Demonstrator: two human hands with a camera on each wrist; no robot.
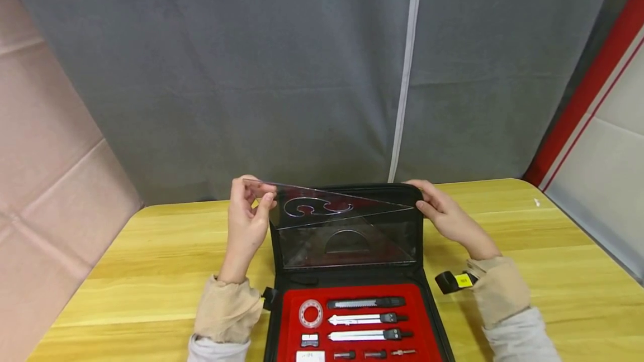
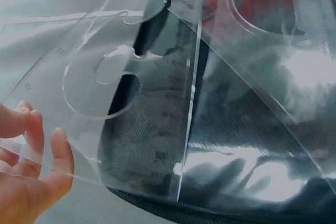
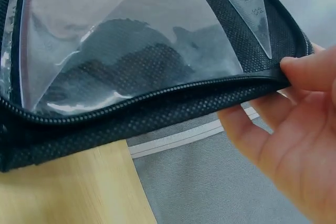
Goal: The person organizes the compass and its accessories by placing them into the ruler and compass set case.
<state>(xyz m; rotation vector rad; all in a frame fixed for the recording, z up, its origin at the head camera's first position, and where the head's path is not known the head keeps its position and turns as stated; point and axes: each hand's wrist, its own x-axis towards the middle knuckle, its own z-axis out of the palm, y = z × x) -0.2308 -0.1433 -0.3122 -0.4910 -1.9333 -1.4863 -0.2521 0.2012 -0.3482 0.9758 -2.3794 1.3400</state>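
My left hand (image 1: 248, 217) pinches the short side of a clear set square (image 1: 362, 201) with a curved cutout, thumb on one face and fingers behind. The set square is tilted in front of the raised lid of a black zip case (image 1: 279, 281), its thin tip pointing right. A second clear triangle (image 1: 392, 244) with a half-round cutout lies in the lid's transparent pocket (image 3: 157, 66). At the lid's upper right corner, my right hand (image 1: 445, 214) grips the zipped edge, thumb inside and fingers behind, near the set square's tip (image 3: 262, 32).
In the case's red tray (image 1: 420, 295) lie a cutter knife (image 1: 364, 303), two compasses, a roll of tape (image 1: 302, 315), a sharpener (image 1: 309, 340), a white block (image 1: 310, 356) and several small parts. The case stands on a wooden table (image 1: 151, 272). Behind hangs a grey curtain (image 1: 251, 71).
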